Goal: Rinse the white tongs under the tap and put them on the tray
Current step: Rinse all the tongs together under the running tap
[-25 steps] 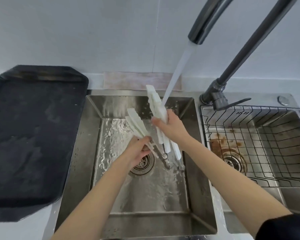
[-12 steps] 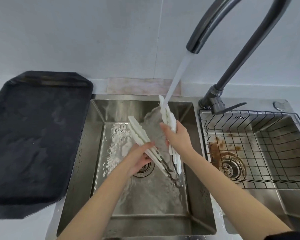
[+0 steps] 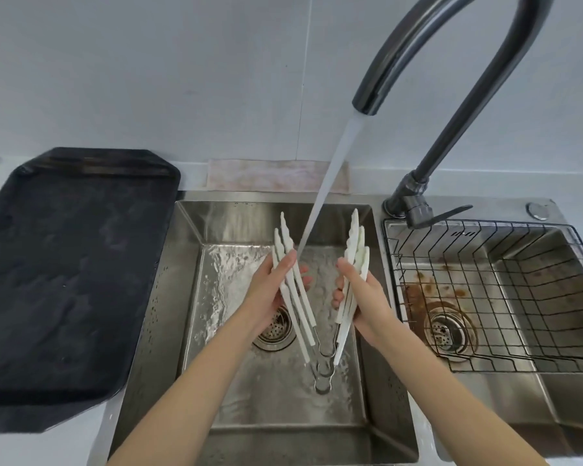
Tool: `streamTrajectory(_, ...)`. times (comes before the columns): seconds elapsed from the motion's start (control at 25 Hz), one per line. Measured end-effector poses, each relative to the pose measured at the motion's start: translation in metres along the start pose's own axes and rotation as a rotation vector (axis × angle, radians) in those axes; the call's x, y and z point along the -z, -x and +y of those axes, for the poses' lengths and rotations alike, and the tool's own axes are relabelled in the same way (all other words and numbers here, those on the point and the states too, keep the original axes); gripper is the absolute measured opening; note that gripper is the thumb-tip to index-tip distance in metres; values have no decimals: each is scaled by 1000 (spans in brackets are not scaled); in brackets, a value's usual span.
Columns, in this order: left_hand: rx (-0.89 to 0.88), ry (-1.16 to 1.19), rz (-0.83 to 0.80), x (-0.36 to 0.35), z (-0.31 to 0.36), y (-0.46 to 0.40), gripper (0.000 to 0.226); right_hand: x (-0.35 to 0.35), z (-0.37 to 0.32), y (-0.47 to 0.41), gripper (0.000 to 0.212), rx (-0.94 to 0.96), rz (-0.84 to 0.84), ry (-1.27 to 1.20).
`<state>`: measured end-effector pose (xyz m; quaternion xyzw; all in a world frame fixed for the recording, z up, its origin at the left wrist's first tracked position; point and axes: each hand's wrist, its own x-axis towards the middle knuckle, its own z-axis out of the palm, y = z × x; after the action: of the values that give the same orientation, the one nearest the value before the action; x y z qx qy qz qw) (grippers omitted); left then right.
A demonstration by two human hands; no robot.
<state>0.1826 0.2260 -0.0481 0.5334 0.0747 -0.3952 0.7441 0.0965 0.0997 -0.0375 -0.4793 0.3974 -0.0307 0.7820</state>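
Several white tongs (image 3: 295,297) are spread in a V over the left sink basin (image 3: 189,297), their metal hinges low near the middle. My left hand (image 3: 270,290) grips the left arms and my right hand (image 3: 362,297) grips the right arms (image 3: 354,250). Water streams from the dark tap (image 3: 414,55) and lands between the two sets of arms, just by my left fingertips. The black tray (image 3: 68,280) lies on the counter to the left of the sink, with nothing on it.
A second basin at the right holds a black wire rack (image 3: 505,290) over a stained drain. The tap lever (image 3: 431,215) sits between the basins. A folded cloth (image 3: 270,176) lies against the wall behind the sink.
My hands have pulled apart, spreading the tongs wide into a V. The stream, which struck the right arms before, now falls between the two sides.
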Motion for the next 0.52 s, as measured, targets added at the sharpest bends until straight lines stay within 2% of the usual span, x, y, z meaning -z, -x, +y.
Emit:
streamTrajectory(0.12,-47,-87,-13,-16,14,-4,8,3,0,-3,14,-123,-41,-195)
streamTrajectory(0.28,-107,-85,2,-37,27,-10,6,2,1,-9,15,-216,-44,-340)
streamTrajectory(0.52,-215,-467,5,-52,40,-7,19,7,7,-19,16,-271,-9,-377)
